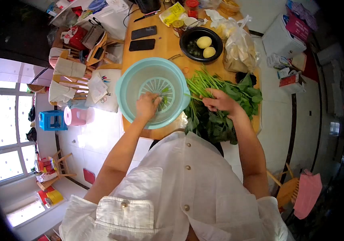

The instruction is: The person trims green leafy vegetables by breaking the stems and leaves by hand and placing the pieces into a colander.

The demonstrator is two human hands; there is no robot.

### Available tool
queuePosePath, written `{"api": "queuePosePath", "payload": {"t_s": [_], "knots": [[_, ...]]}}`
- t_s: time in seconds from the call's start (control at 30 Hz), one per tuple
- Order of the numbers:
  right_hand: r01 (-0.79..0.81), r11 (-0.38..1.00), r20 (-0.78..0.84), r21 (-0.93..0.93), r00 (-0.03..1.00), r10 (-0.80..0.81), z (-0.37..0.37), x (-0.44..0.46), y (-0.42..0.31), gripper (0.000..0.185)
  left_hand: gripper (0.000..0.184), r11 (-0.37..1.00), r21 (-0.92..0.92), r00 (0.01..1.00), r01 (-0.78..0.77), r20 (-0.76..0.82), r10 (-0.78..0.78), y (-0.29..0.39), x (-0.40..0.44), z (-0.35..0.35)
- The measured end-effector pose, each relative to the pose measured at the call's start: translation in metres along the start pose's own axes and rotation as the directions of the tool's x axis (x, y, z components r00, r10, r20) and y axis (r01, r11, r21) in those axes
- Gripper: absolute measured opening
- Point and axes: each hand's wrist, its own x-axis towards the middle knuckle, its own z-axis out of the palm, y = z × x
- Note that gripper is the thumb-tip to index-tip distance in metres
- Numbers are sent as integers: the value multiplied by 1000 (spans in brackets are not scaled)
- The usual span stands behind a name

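Note:
A light blue plastic basin (122, 86) with a slotted strainer bottom stands on the wooden table, a few cut green pieces (164, 98) lying in it. My left hand (148, 105) is inside the basin, its fingers curled together beside those pieces; what they hold, if anything, is hidden. To the right of the basin, my right hand (221, 101) is closed on a green vegetable stem (195, 97) whose end points toward the basin's rim. Under and around this hand spreads a heap of leafy green vegetables (248, 94), with pale stems and dark leaves reaching the table's front edge.
Behind the greens sits a black bowl (184, 44) with two peeled yellowish potatoes and dark bits. A plastic bag (242, 48) stands to its right. Two phones (143, 39) lie behind the basin, with jars (178, 27) nearby. A chair with papers (103, 90) adjoins the table's left side.

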Motion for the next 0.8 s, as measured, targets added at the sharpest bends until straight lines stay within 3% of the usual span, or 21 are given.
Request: {"api": "queuePosePath", "payload": {"t_s": [0.03, 0.07, 0.13, 0.17, 0.23, 0.27, 0.33, 0.37, 0.43, 0.47, 0.5, 0.53, 0.57, 0.63, 0.67, 0.7, 0.77, 0.8], "knots": [[-3, 1000, 59, 18, 998, 2, -4, 5, 5, 20, 21, 947, 275, 984, -166, -10, 176, -2, -3, -1], [-5, 999, 119, 36, 993, 1, -6, 9, 9, 20, 21, 947, 275, 984, -165, -13, 176, 10, -1, -6], [4, 1000, 129, 19, 992, -6, -4, 15, 12, 20, 26, 925, -21, 920, -380, -107, 376, 57, 4, -19], [10, 1000, 140, 1, 990, -10, -2, 17, 12, 20, 26, 927, -23, 922, -375, -108, 371, 73, 2, -21], [-21, 1000, 126, -15, 992, 23, 4, 16, 7, 20, 22, 854, -139, 848, -501, 120, 517, 97, -1, -24], [-46, 999, 106, -24, 993, 48, 6, 17, 5, 20, 22, 856, -135, 850, -499, 115, 514, 103, -1, -28], [-32, 999, 108, -27, 994, 35, 8, 18, 4, 19, 15, 837, 59, 801, -544, 335, 497, 111, -2, -33], [-20, 999, 103, -28, 994, 23, 8, 18, 4, 18, 15, 835, 58, 798, -547, 337, 500, 112, -4, -31], [38, 999, 83, 2, 996, -38, 15, 19, 10, 19, 13, 936, -11, 923, -352, 160, 349, 111, -7, -22], [97, 995, 71, 27, 993, -99, 18, 20, 12, 19, 13, 936, -11, 923, -352, 161, 349, 101, -5, -13], [99, 995, 71, 28, 992, -101, 17, 19, 9, 19, 14, 987, -158, 991, -28, 128, 48, 84, 1, 1], [52, 998, 59, 42, 997, -54, 16, 16, 4, 21, 15, 908, -302, 956, 290, 142, -258, 69, 5, 9], [4, 998, 44, 56, 999, -6, 15, 14, 1, 22, 15, 909, -301, 956, 288, 144, -255, 55, 5, 7], [2, 999, 64, 44, 998, -5, 8, 13, 4, 24, 18, 991, -127, 999, 31, 13, -29, 32, 7, 0], [-3, 999, 92, 32, 996, 0, 6, 13, 6, 26, 18, 991, -129, 999, 29, 19, -26, 33, 7, 1], [-6, 999, 90, 32, 996, 3, 7, 12, 8, 26, 21, 975, 157, 966, -159, -179, 186, 34, 5, 2], [-26, 996, 104, 86, 994, 17, 10, 15, 8, 28, 24, 848, 459, 852, -266, -300, 430, 41, 3, 3], [-29, 996, 107, 85, 994, 19, 13, 16, 8, 28, 24, 935, 33, 924, -353, -141, 354, 63, -1, 0]]}}
